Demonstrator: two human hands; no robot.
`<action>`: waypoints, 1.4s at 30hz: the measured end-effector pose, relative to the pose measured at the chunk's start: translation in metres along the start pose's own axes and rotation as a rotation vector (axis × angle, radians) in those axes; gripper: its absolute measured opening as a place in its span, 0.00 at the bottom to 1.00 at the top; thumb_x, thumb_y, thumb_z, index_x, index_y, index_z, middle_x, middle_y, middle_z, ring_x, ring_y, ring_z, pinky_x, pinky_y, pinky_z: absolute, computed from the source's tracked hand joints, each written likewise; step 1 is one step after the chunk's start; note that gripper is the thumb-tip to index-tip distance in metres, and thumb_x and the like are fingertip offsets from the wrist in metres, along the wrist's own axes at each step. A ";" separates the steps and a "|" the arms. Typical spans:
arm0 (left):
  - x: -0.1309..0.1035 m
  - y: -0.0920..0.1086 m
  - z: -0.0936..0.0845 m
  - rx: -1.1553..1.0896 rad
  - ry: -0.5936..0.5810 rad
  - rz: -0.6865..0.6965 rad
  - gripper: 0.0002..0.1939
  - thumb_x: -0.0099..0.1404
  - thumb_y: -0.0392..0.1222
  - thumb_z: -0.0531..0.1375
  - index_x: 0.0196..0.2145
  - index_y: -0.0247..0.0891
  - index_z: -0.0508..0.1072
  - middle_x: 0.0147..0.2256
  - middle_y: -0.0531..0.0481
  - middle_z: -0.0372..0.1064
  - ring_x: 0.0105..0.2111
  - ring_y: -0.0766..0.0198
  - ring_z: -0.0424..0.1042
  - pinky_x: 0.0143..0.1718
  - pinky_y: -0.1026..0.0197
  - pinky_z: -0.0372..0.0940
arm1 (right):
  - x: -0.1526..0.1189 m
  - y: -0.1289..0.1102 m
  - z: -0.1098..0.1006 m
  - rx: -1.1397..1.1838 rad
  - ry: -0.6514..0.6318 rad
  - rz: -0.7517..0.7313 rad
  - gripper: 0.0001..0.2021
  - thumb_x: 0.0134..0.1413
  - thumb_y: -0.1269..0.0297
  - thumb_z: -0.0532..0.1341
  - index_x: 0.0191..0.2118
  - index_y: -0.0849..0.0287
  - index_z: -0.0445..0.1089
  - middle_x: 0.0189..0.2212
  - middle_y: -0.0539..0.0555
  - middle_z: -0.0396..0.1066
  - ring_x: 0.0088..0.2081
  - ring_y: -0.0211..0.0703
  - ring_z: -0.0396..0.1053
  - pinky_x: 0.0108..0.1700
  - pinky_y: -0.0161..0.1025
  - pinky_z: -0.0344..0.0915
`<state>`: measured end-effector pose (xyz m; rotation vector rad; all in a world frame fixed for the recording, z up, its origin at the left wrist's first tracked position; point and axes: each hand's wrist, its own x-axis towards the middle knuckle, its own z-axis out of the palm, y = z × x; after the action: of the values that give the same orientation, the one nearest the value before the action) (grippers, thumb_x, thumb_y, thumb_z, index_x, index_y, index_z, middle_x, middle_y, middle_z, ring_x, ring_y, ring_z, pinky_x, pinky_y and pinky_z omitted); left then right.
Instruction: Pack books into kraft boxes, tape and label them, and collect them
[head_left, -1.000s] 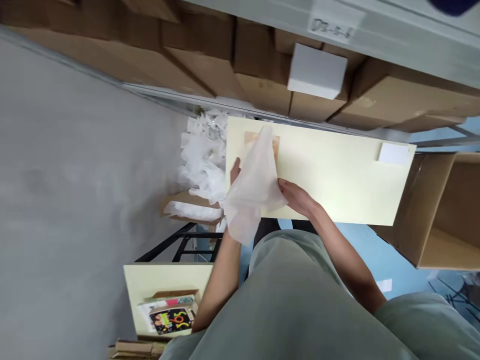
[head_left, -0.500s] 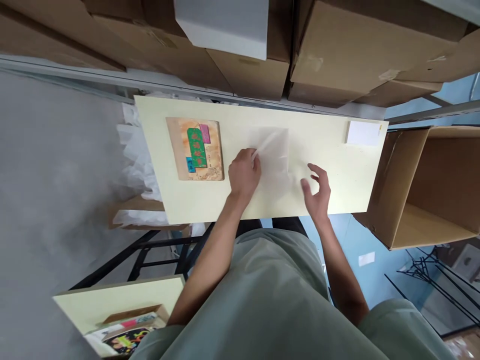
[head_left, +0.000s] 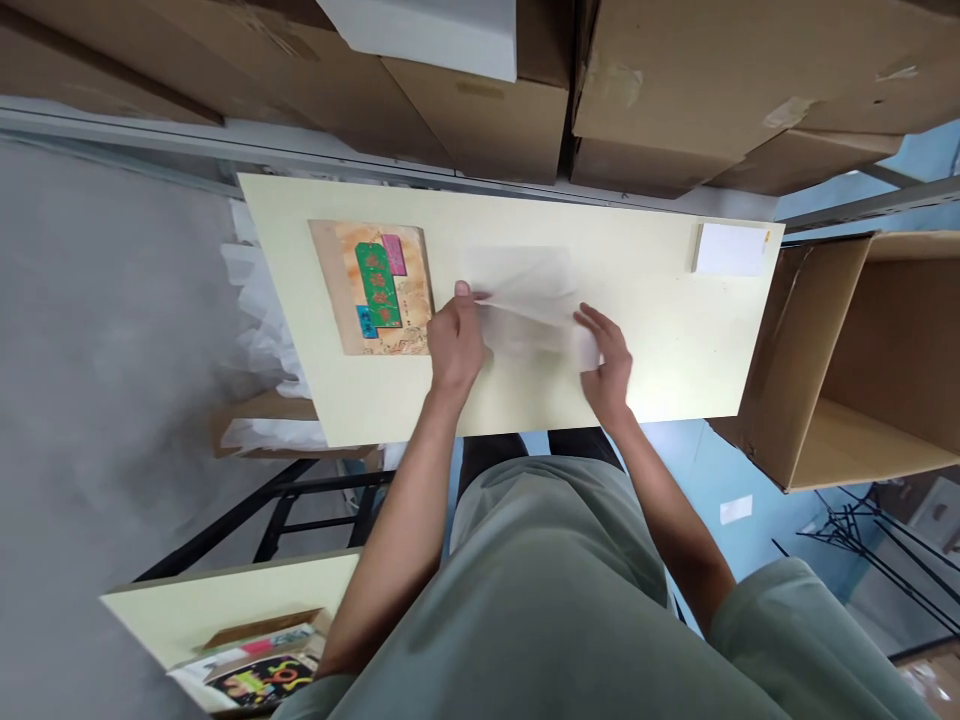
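A thin, see-through plastic bag (head_left: 525, 295) is stretched between my hands over the cream tabletop (head_left: 660, 340). My left hand (head_left: 456, 340) is closed on its left edge, thumb uppermost. At the opposite edge, my right hand (head_left: 609, 365) has its fingers curled around the bag, slightly blurred. Left of my left hand lies a worn tan book (head_left: 412, 290) with green, pink and blue labels on its cover. It lies flat, just beside that hand.
A stack of white cards or paper (head_left: 729, 250) rests at the table's far right corner. Beyond the right edge stands an open cardboard box (head_left: 787, 400). Large cartons (head_left: 480, 120) line the shelf behind. Lower left, a second board (head_left: 262, 580) carries books.
My right hand has moved left and taken hold of the bag's right side. My left hand has turned thumb-up, and the bag is now pulled out between both hands.
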<state>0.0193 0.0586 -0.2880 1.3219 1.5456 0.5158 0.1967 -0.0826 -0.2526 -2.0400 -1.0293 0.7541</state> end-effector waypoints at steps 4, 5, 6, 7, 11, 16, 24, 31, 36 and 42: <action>0.005 -0.009 0.000 0.185 -0.007 0.010 0.12 0.70 0.45 0.67 0.47 0.39 0.84 0.34 0.51 0.77 0.34 0.60 0.74 0.45 0.59 0.71 | 0.002 0.016 -0.024 0.162 0.328 0.300 0.25 0.78 0.44 0.56 0.56 0.56 0.82 0.51 0.61 0.83 0.58 0.57 0.80 0.60 0.58 0.79; 0.005 -0.010 0.000 0.208 -0.009 0.010 0.13 0.68 0.41 0.67 0.49 0.39 0.84 0.35 0.51 0.78 0.34 0.60 0.74 0.45 0.59 0.71 | 0.003 0.024 -0.031 0.169 0.366 0.341 0.25 0.75 0.42 0.59 0.53 0.57 0.82 0.48 0.61 0.83 0.54 0.56 0.81 0.57 0.56 0.80; 0.005 -0.011 0.000 0.225 -0.012 0.012 0.14 0.66 0.39 0.66 0.49 0.39 0.84 0.37 0.50 0.79 0.34 0.60 0.74 0.45 0.58 0.71 | 0.004 0.032 -0.037 0.170 0.392 0.369 0.24 0.72 0.40 0.61 0.50 0.57 0.82 0.45 0.60 0.83 0.51 0.54 0.81 0.54 0.54 0.80; 0.005 -0.011 0.000 0.238 -0.014 0.019 0.14 0.66 0.37 0.65 0.49 0.39 0.83 0.38 0.49 0.79 0.34 0.60 0.74 0.46 0.58 0.72 | 0.004 0.040 -0.043 0.166 0.405 0.390 0.24 0.70 0.39 0.64 0.47 0.58 0.82 0.42 0.58 0.82 0.47 0.52 0.80 0.51 0.51 0.80; -0.003 -0.011 -0.003 0.264 0.008 0.065 0.13 0.69 0.36 0.62 0.48 0.40 0.83 0.46 0.46 0.81 0.38 0.58 0.77 0.51 0.55 0.73 | -0.004 0.069 -0.065 0.078 0.356 0.451 0.24 0.65 0.38 0.67 0.32 0.55 0.75 0.26 0.48 0.69 0.33 0.43 0.70 0.37 0.41 0.72; -0.015 -0.019 -0.008 0.305 0.055 0.079 0.12 0.70 0.36 0.60 0.45 0.41 0.84 0.46 0.43 0.81 0.42 0.55 0.80 0.56 0.52 0.73 | -0.024 0.085 -0.072 0.012 0.188 0.489 0.23 0.67 0.39 0.66 0.31 0.54 0.73 0.24 0.46 0.63 0.30 0.41 0.63 0.33 0.39 0.68; -0.043 0.001 -0.003 0.383 0.084 0.189 0.17 0.73 0.44 0.64 0.57 0.41 0.80 0.72 0.32 0.64 0.74 0.39 0.63 0.75 0.36 0.60 | -0.025 0.056 -0.061 -0.348 0.258 0.136 0.26 0.75 0.47 0.60 0.69 0.56 0.72 0.68 0.68 0.67 0.68 0.62 0.69 0.67 0.65 0.72; -0.045 0.011 0.062 0.295 -0.180 0.283 0.39 0.78 0.64 0.60 0.76 0.39 0.64 0.82 0.31 0.45 0.84 0.39 0.34 0.80 0.29 0.44 | 0.023 0.026 0.021 -0.475 -0.180 -0.095 0.31 0.82 0.53 0.49 0.82 0.57 0.54 0.84 0.62 0.47 0.85 0.59 0.38 0.82 0.65 0.48; -0.026 -0.030 0.048 0.401 -0.259 0.298 0.51 0.76 0.73 0.57 0.80 0.33 0.58 0.83 0.31 0.39 0.84 0.39 0.29 0.82 0.33 0.28 | 0.020 0.063 0.014 -0.736 -0.194 -0.044 0.35 0.83 0.47 0.46 0.84 0.59 0.48 0.85 0.63 0.41 0.86 0.60 0.35 0.83 0.67 0.44; -0.025 -0.036 0.041 0.408 -0.256 0.351 0.50 0.77 0.73 0.54 0.80 0.34 0.59 0.82 0.31 0.41 0.84 0.39 0.32 0.82 0.33 0.29 | 0.004 0.078 -0.004 -0.797 -0.139 -0.001 0.35 0.83 0.48 0.46 0.84 0.59 0.50 0.85 0.64 0.41 0.86 0.60 0.36 0.82 0.67 0.44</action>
<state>0.0358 0.0135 -0.3241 1.9119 1.2488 0.2334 0.2346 -0.1133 -0.3138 -2.6655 -1.5890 0.5267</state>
